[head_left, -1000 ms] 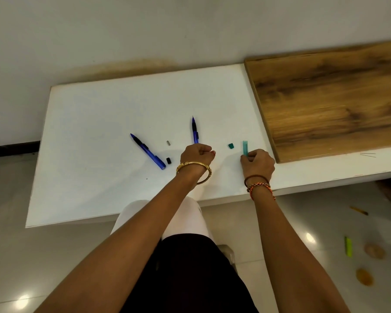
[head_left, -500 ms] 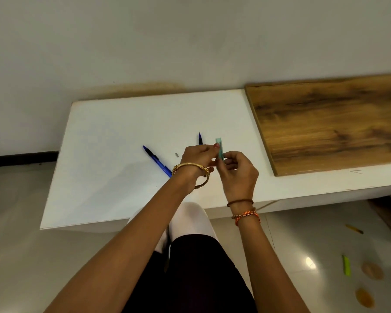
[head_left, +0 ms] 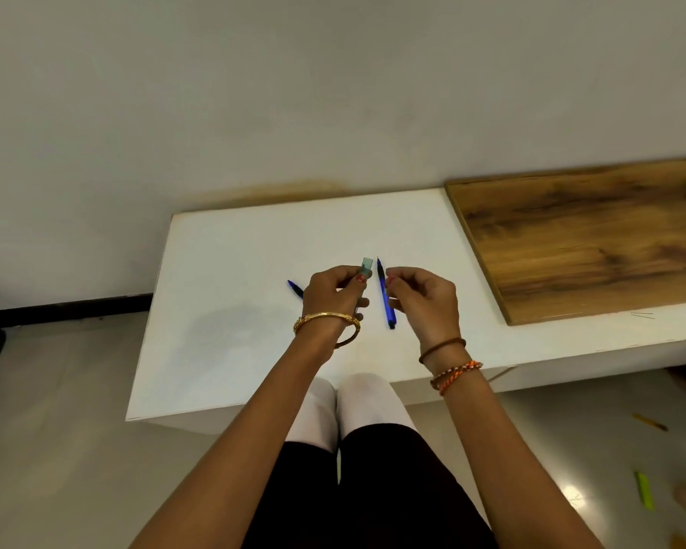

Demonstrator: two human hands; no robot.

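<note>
My left hand grips a short translucent teal plastic tube over the middle of the white tabletop, its long axis front to back and its free end toward the far edge. My right hand is curled, thumb near forefinger; I cannot tell whether it pinches anything. Between them a slim blue pen lies with its tip toward the far edge, and a brown wooden board covers the right end, against a pale wall.

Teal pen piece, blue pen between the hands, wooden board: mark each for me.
teal pen piece (head_left: pixel 367 265), head view, exposed upper end.
blue pen (head_left: pixel 384 297), head view, middle of barrel.
wooden board (head_left: pixel 583 247), head view, bare middle.
</note>
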